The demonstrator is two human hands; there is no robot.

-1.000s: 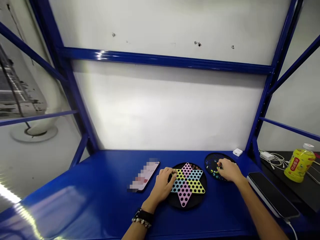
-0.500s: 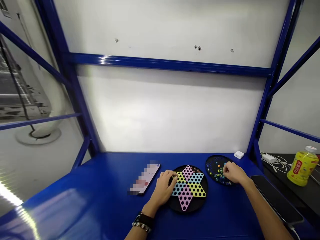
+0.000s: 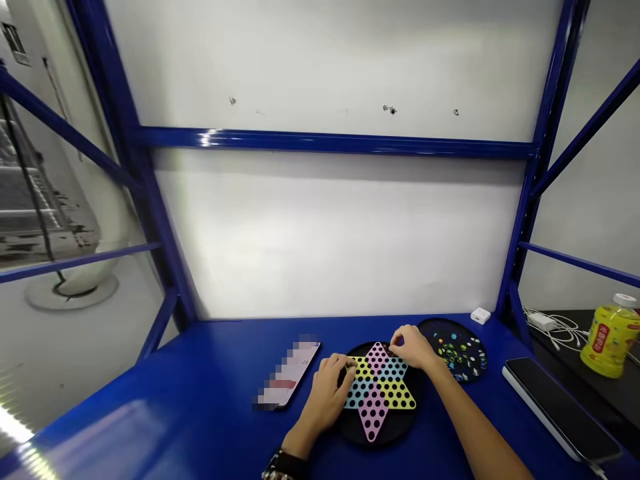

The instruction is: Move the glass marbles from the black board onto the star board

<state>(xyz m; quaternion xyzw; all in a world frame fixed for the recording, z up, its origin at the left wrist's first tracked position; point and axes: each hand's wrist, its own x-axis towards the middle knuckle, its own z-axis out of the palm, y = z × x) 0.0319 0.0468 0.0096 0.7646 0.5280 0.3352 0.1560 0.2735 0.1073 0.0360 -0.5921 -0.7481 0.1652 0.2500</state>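
A star-shaped Chinese checkers board in pink, yellow and light blue, dotted with round holes, lies in a round black tray. At the board's left side is my left hand, its fingers curled over the edge and its thumb lower down, gripping it. My right hand is over the board's upper right, fingertips pinched together near the pink and blue points. Whatever sits in that pinch is too small to make out. To the right, a second black tray contains many small coloured glass marbles.
A phone with a lit screen lies left of the board. At the right lies a dark-screened phone with a cable, and a white charger sits near the back. A yellow bottle stands beyond the blue frame post.
My right hand has moved left from the tray of marbles to the board's upper right. My left hand stays at the board's left edge. The view has tilted slightly up.
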